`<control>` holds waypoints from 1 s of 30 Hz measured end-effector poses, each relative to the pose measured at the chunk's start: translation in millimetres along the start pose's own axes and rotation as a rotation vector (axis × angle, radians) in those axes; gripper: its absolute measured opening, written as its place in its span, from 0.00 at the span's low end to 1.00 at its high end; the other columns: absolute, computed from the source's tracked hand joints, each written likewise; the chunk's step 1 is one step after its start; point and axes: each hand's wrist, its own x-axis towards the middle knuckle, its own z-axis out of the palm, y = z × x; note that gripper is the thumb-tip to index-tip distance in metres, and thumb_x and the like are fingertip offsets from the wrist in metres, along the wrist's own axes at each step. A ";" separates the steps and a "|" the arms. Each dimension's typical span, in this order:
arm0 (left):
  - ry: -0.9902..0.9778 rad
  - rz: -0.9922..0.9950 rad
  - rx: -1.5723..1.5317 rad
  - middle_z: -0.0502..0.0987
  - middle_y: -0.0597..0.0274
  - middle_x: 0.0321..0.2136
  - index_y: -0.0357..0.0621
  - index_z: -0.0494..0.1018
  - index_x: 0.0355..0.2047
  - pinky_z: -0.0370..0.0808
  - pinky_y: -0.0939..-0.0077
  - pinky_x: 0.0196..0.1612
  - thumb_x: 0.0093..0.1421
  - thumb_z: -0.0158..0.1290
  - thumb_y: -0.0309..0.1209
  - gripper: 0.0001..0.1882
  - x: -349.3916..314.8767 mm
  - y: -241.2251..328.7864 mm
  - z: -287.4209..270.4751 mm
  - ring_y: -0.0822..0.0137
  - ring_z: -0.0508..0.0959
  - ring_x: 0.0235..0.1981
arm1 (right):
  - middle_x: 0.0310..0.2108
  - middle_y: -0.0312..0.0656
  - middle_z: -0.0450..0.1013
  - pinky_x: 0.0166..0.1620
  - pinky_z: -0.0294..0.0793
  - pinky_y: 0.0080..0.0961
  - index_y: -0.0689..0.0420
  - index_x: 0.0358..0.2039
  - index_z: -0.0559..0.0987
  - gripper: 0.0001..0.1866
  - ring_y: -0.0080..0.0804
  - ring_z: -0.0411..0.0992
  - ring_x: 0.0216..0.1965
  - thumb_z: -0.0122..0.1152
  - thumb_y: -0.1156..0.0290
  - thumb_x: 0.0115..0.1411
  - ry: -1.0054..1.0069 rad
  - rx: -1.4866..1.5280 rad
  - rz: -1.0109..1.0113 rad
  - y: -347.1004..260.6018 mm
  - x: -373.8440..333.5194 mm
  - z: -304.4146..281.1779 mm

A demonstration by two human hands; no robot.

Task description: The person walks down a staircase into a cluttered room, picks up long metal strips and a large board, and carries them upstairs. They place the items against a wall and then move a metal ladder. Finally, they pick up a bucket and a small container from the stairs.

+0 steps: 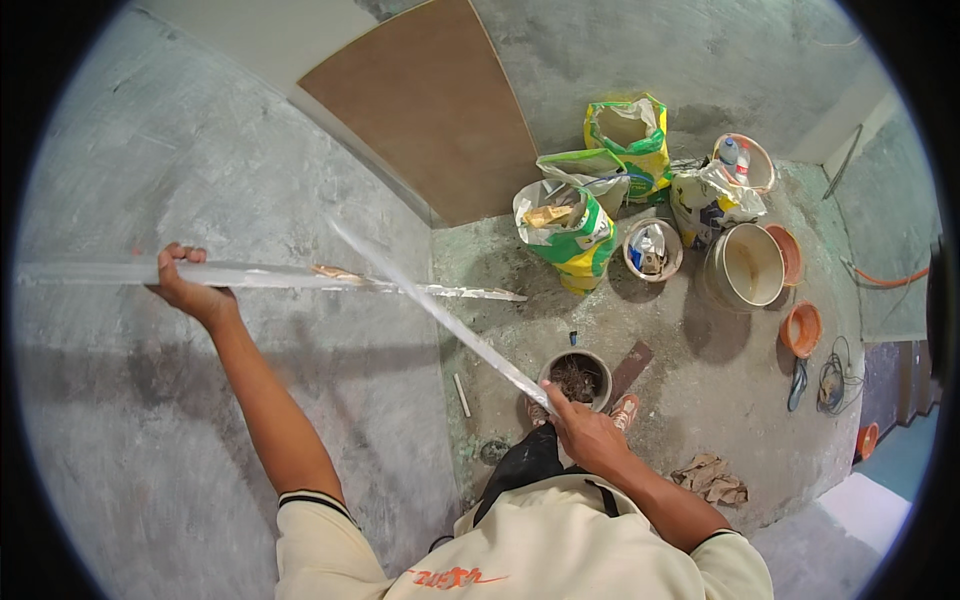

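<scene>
The rough, stained grey floor point(690, 400) is pretty cluttered: open green-and-yellow sacks point(583, 252), a big round cream bucket point(716, 268), crumpled brown paper point(710, 479), a thin white stick point(462, 395).

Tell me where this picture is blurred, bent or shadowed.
Head view: black corners frame a round image, and the brown board has bowed edges; head view again: the slanting strip in the right hand looks soft at its upper end, perhaps from motion; same head view: a soft shadow darkens the floor beside the large pale bucket.
</scene>
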 end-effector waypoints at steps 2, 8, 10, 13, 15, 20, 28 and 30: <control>-0.074 -0.043 -0.074 0.69 0.64 0.32 0.53 0.48 0.75 0.72 0.74 0.34 0.61 0.53 0.37 0.44 -1.3 3.0 0.0 0.71 0.68 0.28 | 0.40 0.62 0.78 0.39 0.76 0.58 0.46 0.74 0.55 0.34 0.66 0.79 0.38 0.53 0.68 0.70 -0.059 -0.021 0.160 76.9 27.4 52.2; -0.087 -0.043 -0.055 0.67 0.60 0.32 0.54 0.54 0.72 0.74 0.72 0.36 0.54 0.55 0.46 0.45 -8.6 -1.5 -23.6 0.69 0.69 0.28 | 0.35 0.64 0.79 0.41 0.75 0.61 0.47 0.72 0.56 0.32 0.67 0.78 0.37 0.53 0.67 0.70 -0.072 -0.038 0.185 112.2 74.9 77.8; -0.151 -0.004 -0.043 0.66 0.59 0.31 0.52 0.54 0.71 0.74 0.72 0.34 0.52 0.55 0.48 0.47 1.6 10.9 -43.8 0.68 0.68 0.27 | 0.35 0.64 0.80 0.40 0.75 0.60 0.46 0.73 0.56 0.35 0.67 0.79 0.36 0.55 0.69 0.67 -0.073 0.045 0.066 86.4 69.0 72.0; -0.142 0.056 -0.028 0.64 0.58 0.31 0.48 0.55 0.70 0.73 0.71 0.32 0.50 0.55 0.49 0.48 3.7 -0.1 -38.6 0.67 0.67 0.27 | 0.35 0.63 0.80 0.38 0.76 0.61 0.45 0.73 0.56 0.34 0.68 0.79 0.34 0.52 0.69 0.68 -0.116 0.005 0.169 163.9 94.0 114.6; -0.140 0.056 -0.032 0.63 0.57 0.32 0.46 0.55 0.69 0.72 0.71 0.31 0.49 0.55 0.49 0.48 2.8 -5.9 -30.8 0.66 0.67 0.26 | 0.36 0.64 0.80 0.41 0.77 0.61 0.47 0.74 0.55 0.33 0.68 0.79 0.36 0.46 0.70 0.69 -0.075 -0.080 0.424 231.8 115.2 145.2; -0.174 0.065 -0.034 0.62 0.54 0.32 0.44 0.54 0.67 0.70 0.67 0.33 0.49 0.53 0.48 0.47 21.3 -9.4 -66.7 0.63 0.66 0.28 | 0.39 0.67 0.79 0.44 0.77 0.59 0.48 0.73 0.56 0.34 0.69 0.79 0.41 0.50 0.73 0.66 -0.003 0.026 0.296 170.5 132.5 95.5; -0.131 0.088 0.011 0.62 0.53 0.32 0.43 0.59 0.61 0.69 0.68 0.35 0.51 0.50 0.48 0.39 22.6 -15.7 -58.3 0.62 0.65 0.30 | 0.40 0.67 0.79 0.47 0.73 0.63 0.50 0.74 0.51 0.36 0.71 0.77 0.42 0.52 0.68 0.70 0.073 0.076 0.454 230.5 120.1 146.4; -0.117 0.089 0.015 0.61 0.53 0.31 0.39 0.62 0.53 0.69 0.69 0.35 0.52 0.48 0.47 0.32 13.2 -12.7 -52.2 0.61 0.65 0.30 | 0.40 0.68 0.78 0.47 0.73 0.62 0.50 0.74 0.54 0.35 0.70 0.78 0.42 0.52 0.68 0.69 0.056 0.032 0.431 227.7 115.3 141.3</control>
